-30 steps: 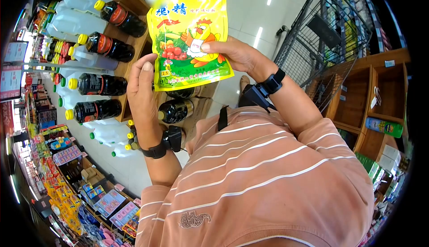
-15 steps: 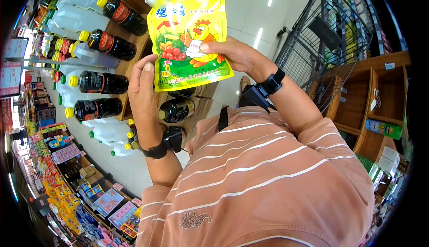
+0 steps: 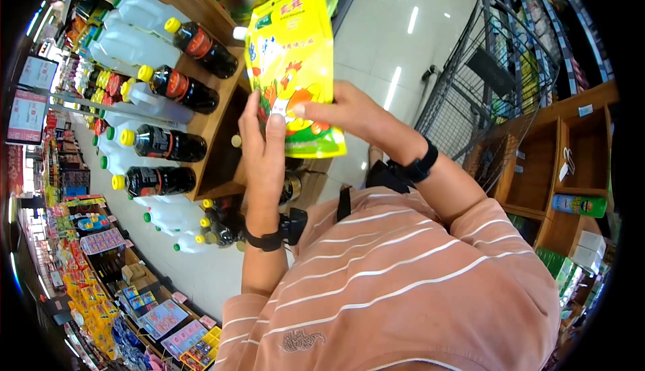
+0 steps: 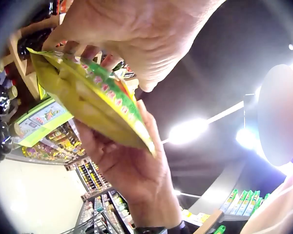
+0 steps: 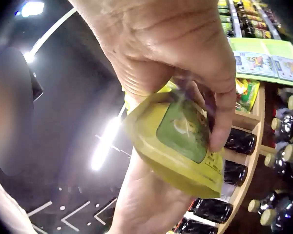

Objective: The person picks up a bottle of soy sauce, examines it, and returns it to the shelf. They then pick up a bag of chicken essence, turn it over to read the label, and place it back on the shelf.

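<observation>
A yellow pouch [image 3: 295,55] with a cartoon chicken printed on it is held up between both hands in the head view. The right hand [image 3: 359,112] grips its right edge, thumb across the front. On the pouch's lower left, the left hand [image 3: 264,153] holds the edge, thumb on the front and fingers partly behind. The left wrist view shows the pouch [image 4: 88,97] from its bottom edge, between the left hand [image 4: 132,34] and the other hand. In the right wrist view, fingers of the right hand [image 5: 176,48] curl round the pouch [image 5: 180,131].
Dark bottles with yellow caps [image 3: 171,143] and large clear jugs [image 3: 141,15] stand on a wooden shelf at the left. A wire shopping cart [image 3: 484,69] is at the right, near wooden compartments [image 3: 531,156]. Packaged goods [image 3: 87,290] fill the lower left.
The pouch has moved slightly down and is turned more to one side. The left hand has moved right, nearer the right hand. The shelf and bottles appear shifted right and down in the head view.
</observation>
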Motion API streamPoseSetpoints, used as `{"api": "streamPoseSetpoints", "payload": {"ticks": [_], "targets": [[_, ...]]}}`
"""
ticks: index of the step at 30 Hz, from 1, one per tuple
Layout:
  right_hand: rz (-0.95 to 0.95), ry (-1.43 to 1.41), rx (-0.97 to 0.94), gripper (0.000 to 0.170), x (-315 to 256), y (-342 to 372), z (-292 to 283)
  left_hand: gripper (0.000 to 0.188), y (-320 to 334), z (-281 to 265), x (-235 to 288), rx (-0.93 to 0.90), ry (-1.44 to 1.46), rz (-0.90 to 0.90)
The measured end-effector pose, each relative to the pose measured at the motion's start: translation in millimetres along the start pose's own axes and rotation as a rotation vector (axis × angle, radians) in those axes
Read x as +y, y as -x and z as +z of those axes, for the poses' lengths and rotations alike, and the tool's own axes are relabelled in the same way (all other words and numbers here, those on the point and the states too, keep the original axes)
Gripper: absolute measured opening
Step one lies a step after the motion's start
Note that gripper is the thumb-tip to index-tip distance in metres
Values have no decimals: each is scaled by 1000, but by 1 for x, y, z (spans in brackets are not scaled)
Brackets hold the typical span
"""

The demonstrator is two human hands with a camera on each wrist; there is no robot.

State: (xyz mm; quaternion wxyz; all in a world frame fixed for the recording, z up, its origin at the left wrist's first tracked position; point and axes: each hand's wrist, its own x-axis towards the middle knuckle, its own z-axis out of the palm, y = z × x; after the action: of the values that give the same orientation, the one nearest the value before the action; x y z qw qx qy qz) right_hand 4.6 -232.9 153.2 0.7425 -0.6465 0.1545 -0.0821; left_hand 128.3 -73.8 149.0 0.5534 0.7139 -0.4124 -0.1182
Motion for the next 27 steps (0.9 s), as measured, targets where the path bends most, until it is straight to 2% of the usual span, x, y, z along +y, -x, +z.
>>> {"api": "streamPoseSetpoints", "payload": {"ticks": [1, 2, 4, 5, 8, 10, 13, 16, 17, 22, 27], "targets": [[-106, -66, 28, 57, -3, 6, 9, 66, 0, 4, 2, -2, 54, -13], [-185, -6, 31, 63, -1, 3, 13, 67, 1, 9, 6, -10, 179, -57], [-163, 148, 53, 69, -19, 18, 19, 67, 0, 10, 4, -50, 596, -223], [-238, 266, 107, 73, -14, 19, 22, 65, 0, 7, -4, -76, 757, -275], [-318, 384, 80, 73, -24, 29, 28, 61, 2, -2, -16, -60, 1165, -393], [-383, 366, 49, 65, -23, 34, 32, 60, 3, -2, -26, -72, 1242, -319], [-410, 310, 9, 56, -29, 40, 38, 60, 8, -3, -27, -204, 1490, -357], [-427, 266, -39, 54, -28, 42, 38, 62, 12, -2, -26, -161, 1408, -394], [-425, 248, -53, 52, -28, 42, 38, 62, 12, -2, -33, -66, 1381, -414], [-354, 203, -105, 43, -32, 47, 32, 61, 12, -2, -31, -114, 1472, -419], [-275, -41, -53, 36, -28, 49, 28, 61, 16, -4, -31, -129, 1584, -415]]}}
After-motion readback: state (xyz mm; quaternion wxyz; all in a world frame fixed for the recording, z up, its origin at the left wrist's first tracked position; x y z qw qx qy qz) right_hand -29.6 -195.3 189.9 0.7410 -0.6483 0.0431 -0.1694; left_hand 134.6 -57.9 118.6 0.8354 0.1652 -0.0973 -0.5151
